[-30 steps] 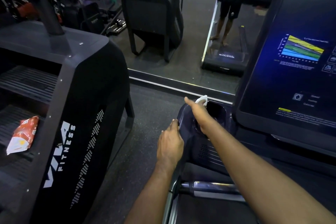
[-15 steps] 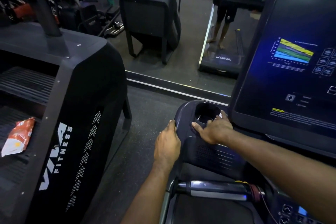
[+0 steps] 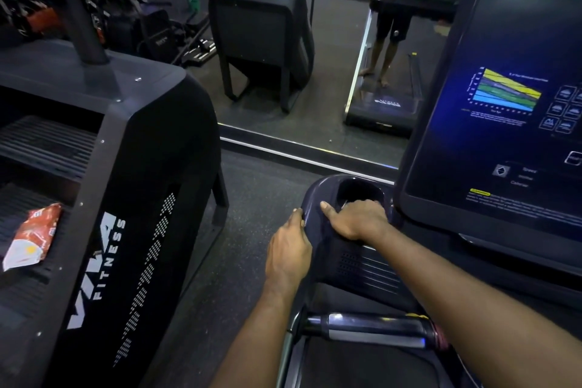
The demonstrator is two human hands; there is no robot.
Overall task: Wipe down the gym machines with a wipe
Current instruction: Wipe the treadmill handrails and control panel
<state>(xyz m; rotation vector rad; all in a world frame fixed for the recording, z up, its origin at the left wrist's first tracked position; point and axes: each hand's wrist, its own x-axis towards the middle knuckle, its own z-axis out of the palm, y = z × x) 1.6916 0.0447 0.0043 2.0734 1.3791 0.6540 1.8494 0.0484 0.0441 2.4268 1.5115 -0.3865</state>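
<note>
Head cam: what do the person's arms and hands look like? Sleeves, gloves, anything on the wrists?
Left forearm and right forearm are bare to the frame edge, no sleeve in view. Left hand and right hand are ungloved; no watch, band or ring shows.

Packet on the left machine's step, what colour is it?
The packet is red-orange and white, seen in the head view.

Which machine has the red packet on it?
The black FITNESS-lettered machine on the left; the red packet lies on its step. The treadmill console has none.
</note>
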